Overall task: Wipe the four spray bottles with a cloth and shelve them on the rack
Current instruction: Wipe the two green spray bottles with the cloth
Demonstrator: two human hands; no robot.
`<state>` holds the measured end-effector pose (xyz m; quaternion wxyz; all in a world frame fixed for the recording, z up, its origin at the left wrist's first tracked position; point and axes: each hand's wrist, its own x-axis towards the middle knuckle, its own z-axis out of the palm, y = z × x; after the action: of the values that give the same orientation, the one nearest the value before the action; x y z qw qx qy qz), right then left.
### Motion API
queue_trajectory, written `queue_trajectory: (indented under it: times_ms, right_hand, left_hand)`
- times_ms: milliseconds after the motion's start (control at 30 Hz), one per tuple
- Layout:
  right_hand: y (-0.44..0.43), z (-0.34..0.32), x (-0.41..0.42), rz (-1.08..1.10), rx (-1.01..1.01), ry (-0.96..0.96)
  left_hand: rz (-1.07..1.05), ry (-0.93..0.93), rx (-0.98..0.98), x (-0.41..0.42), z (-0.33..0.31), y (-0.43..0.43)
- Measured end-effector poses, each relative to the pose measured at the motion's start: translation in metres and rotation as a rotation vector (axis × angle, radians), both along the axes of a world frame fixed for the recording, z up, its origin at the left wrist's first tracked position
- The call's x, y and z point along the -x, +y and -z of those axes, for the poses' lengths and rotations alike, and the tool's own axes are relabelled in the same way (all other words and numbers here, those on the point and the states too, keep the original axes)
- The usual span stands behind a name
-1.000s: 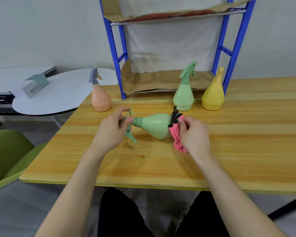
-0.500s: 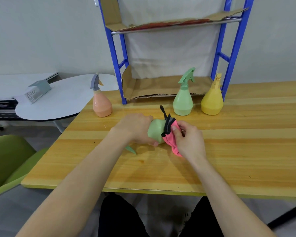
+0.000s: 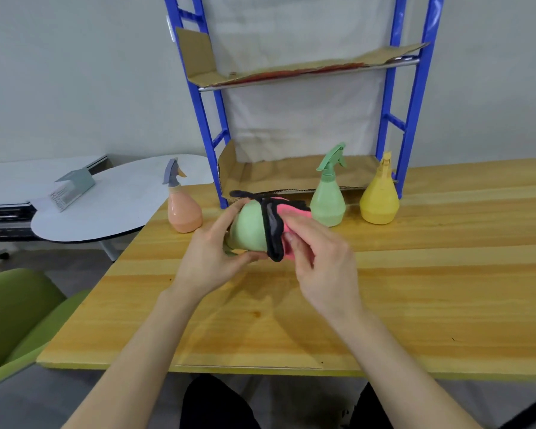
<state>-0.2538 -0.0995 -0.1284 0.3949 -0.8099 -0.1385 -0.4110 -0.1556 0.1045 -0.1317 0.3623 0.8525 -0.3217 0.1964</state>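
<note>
My left hand (image 3: 212, 261) grips a light green spray bottle (image 3: 248, 227), held above the wooden table (image 3: 430, 280) with its round base turned toward me and its nozzle hidden behind the hand. My right hand (image 3: 317, 258) presses a pink cloth with black trim (image 3: 276, 230) against the bottle's right side. Three other bottles stand upright at the table's back: an orange one (image 3: 183, 209) at left, a second green one (image 3: 328, 196) and a yellow one (image 3: 379, 196) in front of the blue rack (image 3: 205, 119).
The rack's two shelves are lined with cardboard (image 3: 291, 178) and hold no bottles. A white round table (image 3: 115, 199) with a small grey object stands at left. A green chair (image 3: 19, 317) sits near the table's front left corner.
My left hand moved from the nozzle to the bottle's body and lifted it, turning the base toward me. The cloth slid up along the bottle's side with my right hand.
</note>
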Motion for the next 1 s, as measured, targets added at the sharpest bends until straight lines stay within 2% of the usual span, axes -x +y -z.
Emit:
queue_trajectory:
  times_ms: [100,200,267,333,433,533,600,700,800,867,933,1000]
  right_hand:
    - [0.005,-0.012,-0.006,0.029,-0.016,-0.032]
    - [-0.003,-0.019,-0.013,-0.008,-0.208,0.157]
    - [-0.002,-0.015,-0.009,0.008,-0.191,0.242]
    - [0.006,-0.009,0.003,0.106,-0.044,0.189]
    - [0.016,-0.013,0.006,0.150,0.027,0.040]
    - [0.010,-0.026,-0.005,0.105,-0.036,0.022]
    - [0.006,-0.028,-0.006,0.112,-0.081,0.131]
    - [0.009,-0.019,0.003,0.133,-0.016,0.232]
    - [0.014,-0.022,0.006,0.139,-0.001,0.060]
    - [0.011,-0.025,-0.001,0.131,-0.038,0.015]
    - [0.005,-0.026,-0.006,0.136,-0.027,0.097]
    - [-0.006,-0.014,-0.008,0.104,-0.013,0.325]
  left_hand:
    - [-0.055,-0.098,0.067,0.008,0.009,-0.002]
    - [-0.092,-0.164,0.000,0.010,0.018,-0.003]
    - [-0.139,-0.152,0.034,0.009,0.020,-0.002]
    - [-0.170,-0.135,0.076,0.007,0.020,-0.001]
    - [-0.150,-0.150,0.090,0.011,0.021,-0.006]
    - [-0.165,-0.186,0.079,0.013,0.024,-0.009]
    - [-0.201,-0.206,0.056,0.012,0.025,-0.007]
    - [-0.237,-0.220,0.046,0.014,0.026,-0.003]
    - [-0.232,-0.244,0.043,0.019,0.023,-0.006]
    - [-0.237,-0.289,0.015,0.019,0.020,-0.008]
    - [-0.253,-0.307,0.006,0.017,0.018,-0.005]
    - [-0.271,-0.358,-0.046,0.013,0.015,-0.002]
